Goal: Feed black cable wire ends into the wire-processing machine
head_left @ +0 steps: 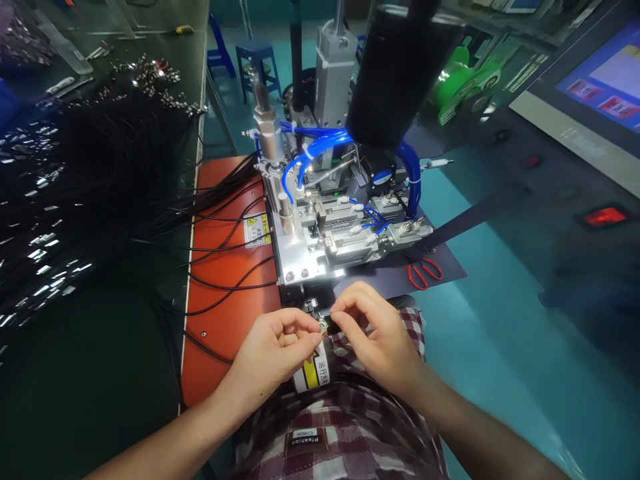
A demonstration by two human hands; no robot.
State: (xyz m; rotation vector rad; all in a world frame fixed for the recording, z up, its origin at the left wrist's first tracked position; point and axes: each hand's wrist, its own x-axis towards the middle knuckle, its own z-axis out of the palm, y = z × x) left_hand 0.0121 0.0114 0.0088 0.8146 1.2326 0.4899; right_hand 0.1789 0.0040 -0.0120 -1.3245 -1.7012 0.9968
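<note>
My left hand pinches some thin, light-coloured wire ends between thumb and forefinger, just in front of the machine. Close on its right is my right hand, thumb and forefinger pressed together near the wire tips; whatever it holds is too small to make out. Behind both hands stands the metal machine with blue air tubes. Below the wires a white and yellow label shows on a rounded part.
Black cables cross the orange plate from a large bundle on the left table. Red-handled scissors lie right of the machine. A screen stands at upper right.
</note>
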